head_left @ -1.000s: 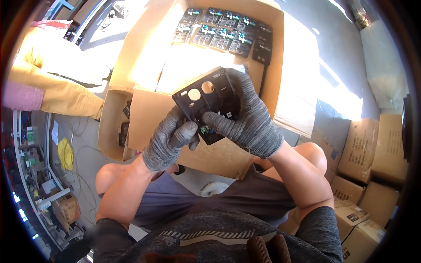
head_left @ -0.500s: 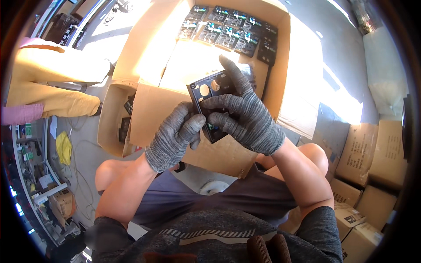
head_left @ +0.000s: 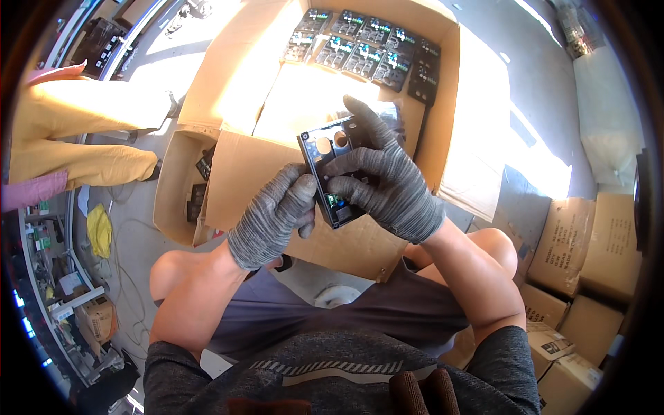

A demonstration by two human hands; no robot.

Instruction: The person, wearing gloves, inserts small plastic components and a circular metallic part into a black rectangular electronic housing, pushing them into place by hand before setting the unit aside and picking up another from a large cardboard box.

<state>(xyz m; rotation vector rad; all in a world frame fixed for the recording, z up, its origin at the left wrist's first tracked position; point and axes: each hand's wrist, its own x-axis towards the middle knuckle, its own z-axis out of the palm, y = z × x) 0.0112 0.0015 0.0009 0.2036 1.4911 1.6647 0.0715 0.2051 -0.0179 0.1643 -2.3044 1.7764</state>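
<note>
Above open box (head_left: 228,90), panel (head_left: 328,173)

Large cardboard box (head_left: 228,104): open at your twelve o'clock, flaps spread.
Dark modules (head_left: 360,41): rowed along its far wall.
Small carton (head_left: 173,187): at your ten o'clock, dark parts inside.
Stacked cartons (head_left: 588,249): at your three to four o'clock.
Yellow-clad legs (head_left: 76,131): a bystander's, at your nine o'clock.
Yellow cloth (head_left: 100,228): on the floor, eight o'clock.

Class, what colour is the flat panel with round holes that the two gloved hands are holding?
Black, seen best in the head view: the panel.
</note>
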